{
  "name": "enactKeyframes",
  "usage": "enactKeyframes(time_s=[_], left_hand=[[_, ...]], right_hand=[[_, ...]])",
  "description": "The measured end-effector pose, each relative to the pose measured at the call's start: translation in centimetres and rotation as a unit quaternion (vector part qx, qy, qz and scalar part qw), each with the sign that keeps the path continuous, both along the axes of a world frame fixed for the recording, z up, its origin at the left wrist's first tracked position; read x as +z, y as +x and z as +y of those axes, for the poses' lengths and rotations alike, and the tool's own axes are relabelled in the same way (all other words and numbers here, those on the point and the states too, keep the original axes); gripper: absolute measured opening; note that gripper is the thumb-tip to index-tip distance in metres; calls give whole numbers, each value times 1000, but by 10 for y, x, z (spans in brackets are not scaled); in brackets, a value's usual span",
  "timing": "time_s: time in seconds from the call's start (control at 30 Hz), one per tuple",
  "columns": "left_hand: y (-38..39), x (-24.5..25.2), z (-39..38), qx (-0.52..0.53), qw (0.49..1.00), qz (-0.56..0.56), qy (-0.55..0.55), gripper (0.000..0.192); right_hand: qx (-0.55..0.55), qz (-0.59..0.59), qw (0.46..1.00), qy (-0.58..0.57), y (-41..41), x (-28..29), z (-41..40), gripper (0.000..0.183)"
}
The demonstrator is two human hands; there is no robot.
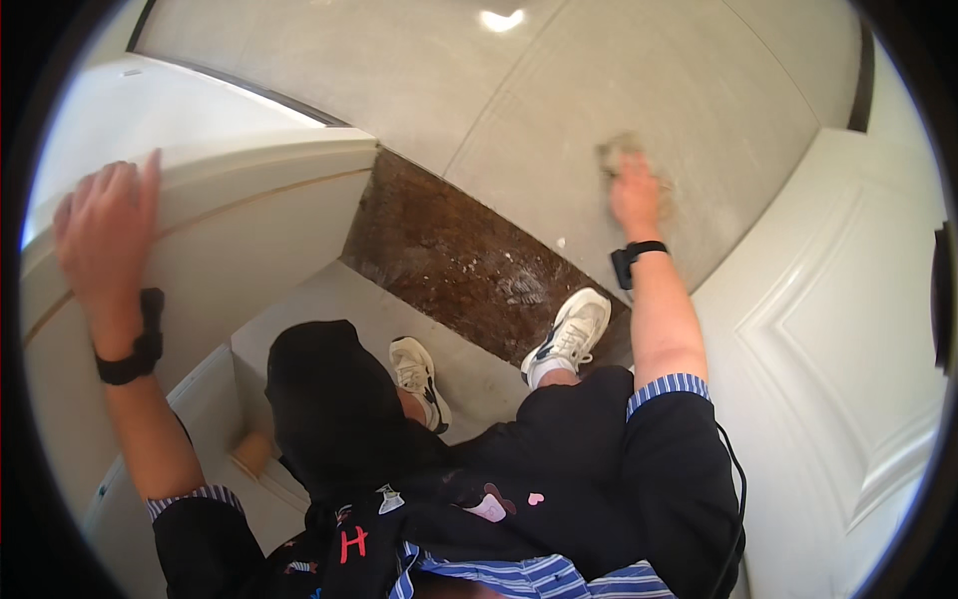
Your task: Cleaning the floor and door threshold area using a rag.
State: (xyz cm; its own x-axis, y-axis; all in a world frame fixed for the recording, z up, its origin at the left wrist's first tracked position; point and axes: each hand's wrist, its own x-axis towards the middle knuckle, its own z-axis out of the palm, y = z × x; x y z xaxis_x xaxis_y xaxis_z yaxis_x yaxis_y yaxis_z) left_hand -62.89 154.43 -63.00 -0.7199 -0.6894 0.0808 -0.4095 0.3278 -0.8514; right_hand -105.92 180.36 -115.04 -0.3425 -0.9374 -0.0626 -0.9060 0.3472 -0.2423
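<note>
My right hand (636, 196) is stretched forward over the pale floor tiles (546, 142), with a greyish-beige cloth (623, 146) under it. Both hand and cloth are blurred, and the palm side is hidden. On the left, my left hand (108, 221) lies against the cream door frame (262, 168), its index finger apart from the others. Between the pale floor areas runs a dark brown stone threshold (464, 254) with whitish smears and small crumbs.
A white panelled door (838, 322) stands at the right. One sneaker (572, 333) is on the threshold, the other (419, 378) on the nearer floor (479, 382). A brown cylindrical object (253, 454) sits low at the left, near the wall. Dark skirting (247, 91) edges the floor beyond.
</note>
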Motion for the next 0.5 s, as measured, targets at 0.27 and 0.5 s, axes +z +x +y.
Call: enactKeyframes(time_s=[0.27, 0.5], left_hand=[[-14, 4, 7, 89, 994, -26, 54, 32], [-11, 13, 21, 110, 992, -1, 56, 32]], right_hand=[[223, -213, 941, 138, 181, 53, 60, 50], [250, -5, 968, 5, 116, 101, 8, 24]])
